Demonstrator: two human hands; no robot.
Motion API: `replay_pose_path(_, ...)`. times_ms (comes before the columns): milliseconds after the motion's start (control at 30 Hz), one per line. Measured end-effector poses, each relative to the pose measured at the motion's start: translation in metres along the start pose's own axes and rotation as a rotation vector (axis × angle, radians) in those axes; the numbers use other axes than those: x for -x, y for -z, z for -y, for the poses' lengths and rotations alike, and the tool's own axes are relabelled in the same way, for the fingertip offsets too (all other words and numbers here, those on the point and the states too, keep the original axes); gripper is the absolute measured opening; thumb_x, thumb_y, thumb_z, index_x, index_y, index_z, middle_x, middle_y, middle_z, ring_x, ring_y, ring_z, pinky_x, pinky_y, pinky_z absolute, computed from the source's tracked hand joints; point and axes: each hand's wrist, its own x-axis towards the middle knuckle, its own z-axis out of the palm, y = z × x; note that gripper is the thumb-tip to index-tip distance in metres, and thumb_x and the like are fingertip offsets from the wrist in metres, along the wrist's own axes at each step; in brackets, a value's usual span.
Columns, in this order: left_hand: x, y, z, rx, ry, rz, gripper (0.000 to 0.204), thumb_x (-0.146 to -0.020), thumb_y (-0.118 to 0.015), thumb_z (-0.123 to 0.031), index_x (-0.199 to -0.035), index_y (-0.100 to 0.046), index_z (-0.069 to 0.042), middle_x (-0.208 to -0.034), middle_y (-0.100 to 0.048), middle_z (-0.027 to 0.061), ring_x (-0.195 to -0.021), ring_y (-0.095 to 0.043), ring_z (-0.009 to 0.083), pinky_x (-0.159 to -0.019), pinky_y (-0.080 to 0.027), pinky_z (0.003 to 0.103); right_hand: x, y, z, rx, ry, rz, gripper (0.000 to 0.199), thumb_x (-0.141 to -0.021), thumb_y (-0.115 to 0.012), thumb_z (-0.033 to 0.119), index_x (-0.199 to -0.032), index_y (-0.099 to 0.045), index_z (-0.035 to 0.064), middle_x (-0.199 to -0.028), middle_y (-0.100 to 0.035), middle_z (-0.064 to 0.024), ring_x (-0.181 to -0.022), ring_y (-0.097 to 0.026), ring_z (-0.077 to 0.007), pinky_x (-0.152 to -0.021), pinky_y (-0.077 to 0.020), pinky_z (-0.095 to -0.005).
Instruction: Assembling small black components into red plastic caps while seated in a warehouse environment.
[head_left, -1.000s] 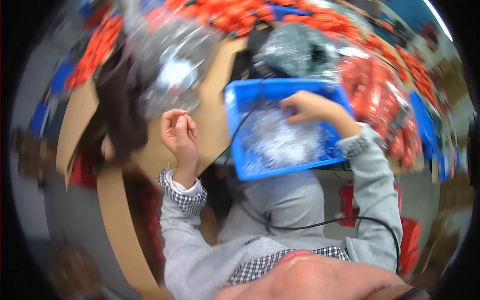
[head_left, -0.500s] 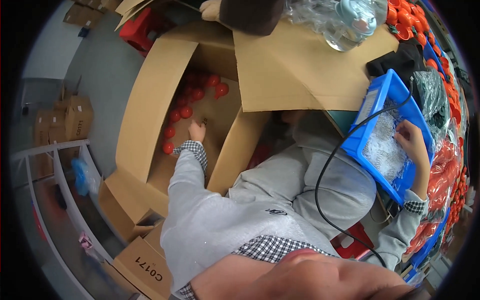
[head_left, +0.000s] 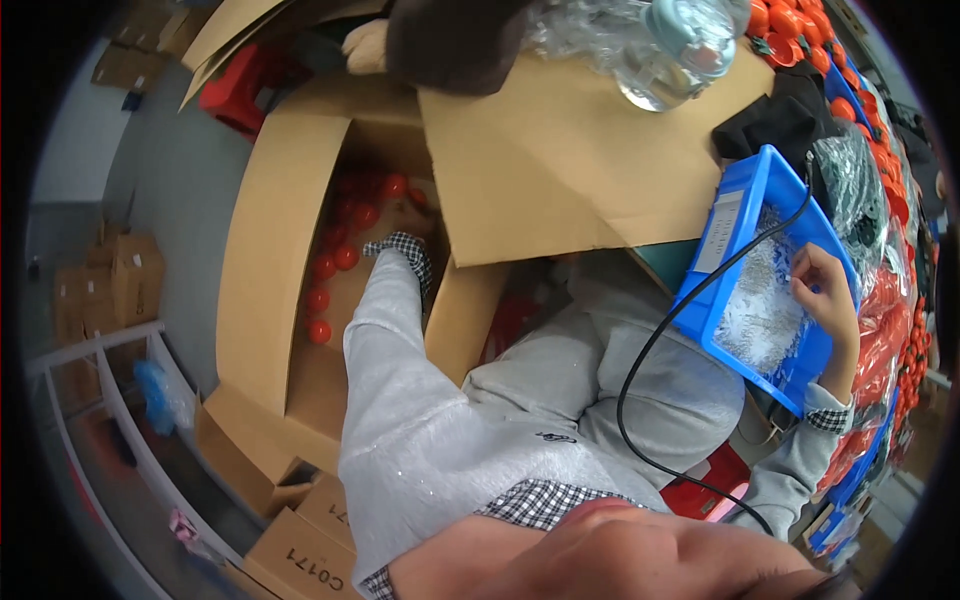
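Two containers are set on either side of the lap (head_left: 650, 345), presumably so that each can be reached by one hand: at the left an open cardboard box (head_left: 250, 300), where glossy red balls (head_left: 346, 257) are gathered, and at the right a blue plastic bin (head_left: 812, 360), by whose walls small whitish pieces (head_left: 765, 310) are contained. The left hand (head_left: 410, 215) is held beside the balls — its grip cannot be told in the shadow — while the right hand (head_left: 818, 288) is held curled over the pieces, anything pinched being unclear.
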Motion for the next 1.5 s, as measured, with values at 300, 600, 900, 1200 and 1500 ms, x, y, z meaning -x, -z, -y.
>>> replay_pose_path(300,-0.011,0.049,-0.010,0.387,0.128,0.245,0.047,-0.076,-0.058,-0.026,-0.117,-0.045,-0.009,-0.096,-0.054,0.0204,-0.084,-0.056,0.0346,-0.064,-0.048,0.046,0.000,0.005,-0.003,-0.139,0.051,-0.105,0.013,-0.063,-0.050,-0.002,-0.064,-0.038,0.0014,-0.069,-0.054,-0.0064,-0.065,-0.051,-0.0093,-0.058,-0.0412,-0.0207)
replay_pose_path(600,0.053,0.108,-0.015,0.719,0.308,0.458,0.048,-0.078,-0.059,-0.030,-0.121,-0.044,-0.014,-0.103,-0.054,0.0136,-0.089,-0.055,0.0297,-0.065,-0.049,0.044,-0.003,-0.001,0.013,-0.195,0.103,-0.164,0.016,-0.076,-0.056,-0.002,-0.090,-0.049,0.0024,-0.062,-0.043,0.0045,-0.058,-0.041,-0.0012,-0.052,-0.0329,-0.0182)
replay_pose_path(900,0.027,0.186,-0.017,1.113,0.552,0.585,0.048,-0.082,-0.056,-0.043,-0.123,-0.045,-0.021,-0.113,-0.050,-0.0026,-0.100,-0.050,0.0179,-0.072,-0.048,0.040,-0.003,-0.002,0.001,-0.226,0.188,-0.123,0.005,-0.080,-0.059,0.002,-0.081,-0.057,-0.0029,-0.064,-0.052,-0.0002,-0.061,-0.048,-0.0067,-0.058,-0.0410,-0.0224)
replay_pose_path(1200,0.090,0.368,-0.178,1.932,0.374,0.680,0.059,-0.082,-0.047,-0.036,-0.125,-0.041,0.003,-0.121,-0.050,0.0173,-0.100,-0.052,0.0313,-0.083,-0.048,0.036,-0.001,0.013,-0.005,-0.215,0.368,-0.406,0.011,-0.083,-0.057,0.003,-0.092,-0.058,-0.0023,-0.081,-0.062,-0.0049,-0.077,-0.060,-0.0097,-0.072,-0.0482,-0.0236)
replay_pose_path(1500,0.108,0.368,-0.459,1.410,-0.457,1.204,0.043,-0.090,-0.042,-0.030,-0.113,-0.050,0.006,-0.104,-0.061,0.0181,-0.084,-0.063,0.0289,-0.073,-0.051,0.038,0.012,0.024,0.008,-0.448,0.465,-0.637,0.014,-0.082,-0.061,0.010,-0.091,-0.062,0.0004,-0.077,-0.062,-0.0019,-0.071,-0.056,-0.0073,-0.066,-0.0464,-0.0225)
